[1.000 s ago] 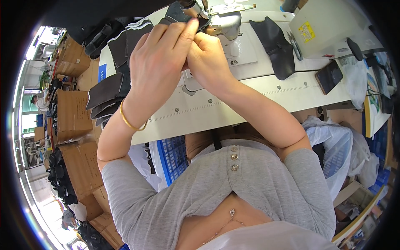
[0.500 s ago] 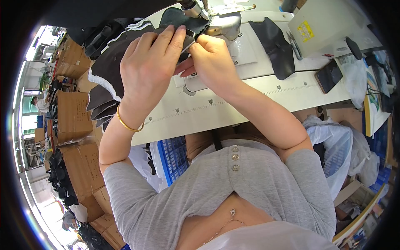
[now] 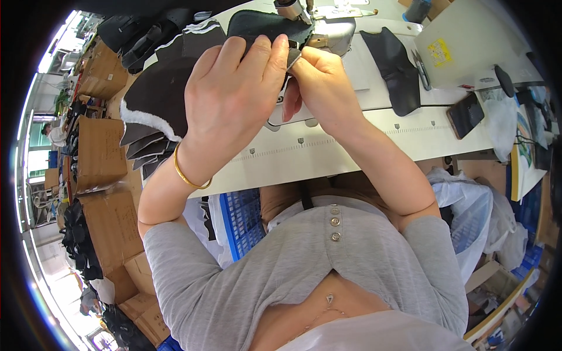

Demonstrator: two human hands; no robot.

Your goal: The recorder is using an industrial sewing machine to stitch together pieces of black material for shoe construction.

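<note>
A dark piece of leather-like material (image 3: 257,24) lies by the presser-foot area of a sewing machine (image 3: 291,9). My left hand (image 3: 234,88) arches over its near edge, fingers close together and fingertips on it; the thumb is hidden. Close beside, my right hand (image 3: 326,82) pinches a narrow grey-brown folded edge (image 3: 294,57) between thumb and forefinger, its lower fingers curled beneath. The two hands nearly meet there. To the left, partly behind my left hand, is a stack of dark pieces (image 3: 153,88) with white fleecy edges.
A black cut piece (image 3: 391,70) lies right of the machine, with thread snips (image 3: 420,69) and a phone (image 3: 465,115) farther right. A ruler strip runs along the table's front edge (image 3: 351,134). Below are a blue crate (image 3: 243,222) and plastic bags (image 3: 468,205); cardboard boxes (image 3: 100,153) stand left.
The view has shifted slightly. Both hands show farther right in the picture, as does the machine head. Their grip on the dark piece looks much the same.
</note>
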